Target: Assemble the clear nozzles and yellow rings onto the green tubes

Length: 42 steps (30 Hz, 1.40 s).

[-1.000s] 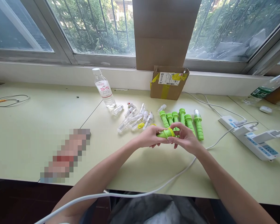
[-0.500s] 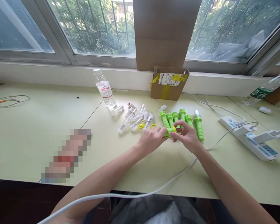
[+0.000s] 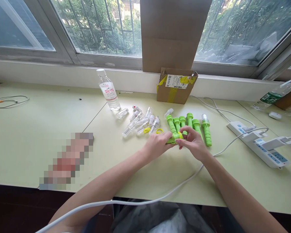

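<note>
My left hand (image 3: pixel 157 144) is closed around a green ridged plastic tube (image 3: pixel 171 139), held sideways with its end toward the right. At that end, my right hand (image 3: pixel 194 142) pinches a yellow ring (image 3: pixel 180 135) with thumb and fingers; whether it is fully seated on the tube cannot be told. Just beyond the hands several more green tubes (image 3: pixel 189 120) lie in a row. One green tube with a clear top (image 3: pixel 207 131) lies to their right. Left of the row is a pile of clear plastic tubes (image 3: pixel 132 124) with white ends. Loose yellow rings (image 3: pixel 159 131) lie beside the pile.
A water bottle (image 3: pixel 108 92) and an open cardboard box (image 3: pixel 172 92) stand at the back. On the right lie a power strip (image 3: pixel 259 142) and a second bottle (image 3: pixel 271 97). A white cable (image 3: pixel 157 199) crosses in front of me. A pixelated object (image 3: pixel 68 161) lies at left.
The green tube has shifted slightly left in my hands, and the fingers of my right hand have changed position a little at the yellow ring. The view has tilted slightly.
</note>
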Available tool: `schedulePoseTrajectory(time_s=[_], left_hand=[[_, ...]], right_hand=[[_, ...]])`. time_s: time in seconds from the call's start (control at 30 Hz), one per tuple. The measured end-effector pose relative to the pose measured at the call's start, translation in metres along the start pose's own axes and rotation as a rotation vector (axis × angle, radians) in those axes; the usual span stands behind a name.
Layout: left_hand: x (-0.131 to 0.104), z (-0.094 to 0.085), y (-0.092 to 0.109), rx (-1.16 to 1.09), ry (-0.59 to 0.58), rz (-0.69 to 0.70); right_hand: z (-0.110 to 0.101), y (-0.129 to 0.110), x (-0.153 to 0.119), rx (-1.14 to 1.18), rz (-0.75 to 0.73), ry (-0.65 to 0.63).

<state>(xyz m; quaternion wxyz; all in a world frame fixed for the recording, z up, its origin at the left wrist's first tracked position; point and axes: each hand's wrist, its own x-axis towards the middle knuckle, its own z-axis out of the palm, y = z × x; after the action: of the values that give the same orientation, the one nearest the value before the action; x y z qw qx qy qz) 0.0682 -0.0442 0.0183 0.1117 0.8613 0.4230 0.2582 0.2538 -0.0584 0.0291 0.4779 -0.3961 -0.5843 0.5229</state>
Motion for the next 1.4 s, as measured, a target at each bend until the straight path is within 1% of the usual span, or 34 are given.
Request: schedulePoseTrajectory(time_s=[0.1, 0.2, 0.27, 0.47, 0.6, 0.83, 0.97, 1.03, 1.17, 1.4], left_hand=[[0.0016, -0.0022, 0.0016, -0.058, -0.003, -0.032], [0.0029, -0.0031, 0.0025, -0.097, 0.002, -0.088], [0.0035, -0.0034, 0.0028, -0.112, -0.001, -0.111], [0.0045, -0.0063, 0.0031, -0.205, -0.062, -0.114], [0.0054, -0.0072, 0.0019, -0.296, -0.079, -0.126], [0.0068, -0.008, 0.0005, -0.401, -0.083, -0.181], [0.0066, -0.0094, 0.002, -0.609, -0.139, -0.267], [0.0065, -0.0098, 0.0025, -0.682, -0.143, -0.288], [0.0068, -0.01, 0.0029, -0.716, -0.126, -0.294], [0.0066, -0.0106, 0.0038, -0.781, -0.161, -0.284]], right_hand=[[0.0014, 0.0008, 0.0004, -0.034, 0.017, 0.015], [0.0031, 0.0048, 0.0014, -0.087, 0.025, 0.09], [0.0034, 0.0065, 0.0018, -0.107, 0.017, 0.112], [0.0017, 0.0006, 0.0003, -0.104, -0.022, 0.031], [0.0032, -0.0005, -0.0009, -0.114, -0.059, 0.016], [0.0083, 0.0043, -0.0002, -0.228, -0.08, 0.075], [0.0088, 0.0027, 0.0, -0.246, -0.111, 0.07], [0.0083, 0.0022, -0.0002, -0.248, -0.126, 0.069], [0.0069, 0.0027, -0.0004, -0.266, -0.146, 0.075], [0.0054, 0.0018, -0.0007, -0.257, -0.136, 0.049]])
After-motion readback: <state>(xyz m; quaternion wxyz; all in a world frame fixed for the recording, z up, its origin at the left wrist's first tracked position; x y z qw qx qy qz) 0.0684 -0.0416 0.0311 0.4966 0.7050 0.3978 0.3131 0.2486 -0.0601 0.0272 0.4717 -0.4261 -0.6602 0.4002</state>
